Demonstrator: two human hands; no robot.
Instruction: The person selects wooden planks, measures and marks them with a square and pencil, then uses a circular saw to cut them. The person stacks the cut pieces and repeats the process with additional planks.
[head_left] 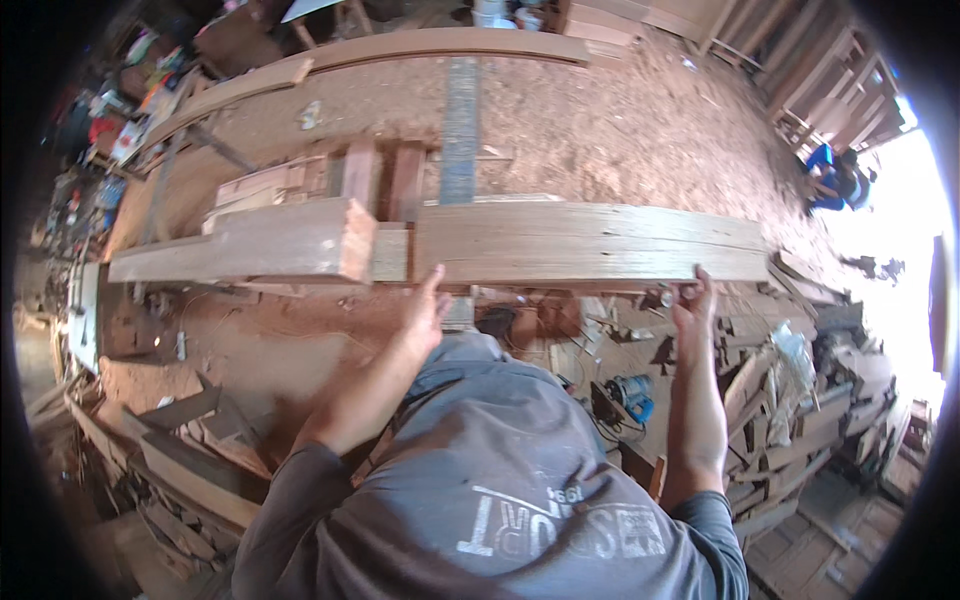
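A long pale wooden board lies crosswise in front of me, with fine dark cracks along its upper face. My left hand is at its near left corner, one digit up against the edge and the rest partly out of sight. Toward the board's right end, my right hand grips the near edge, its other fingers below. Left of the board, a thick timber block rests on another piece of wood, its squared end facing right. A narrow grey beam runs away from me behind the board.
Below the board, a blue power tool sits on the ground. Scrap wood is heaped at the right, and offcuts lie at the lower left. A long plank spans the back. Far right, a person in blue is low down.
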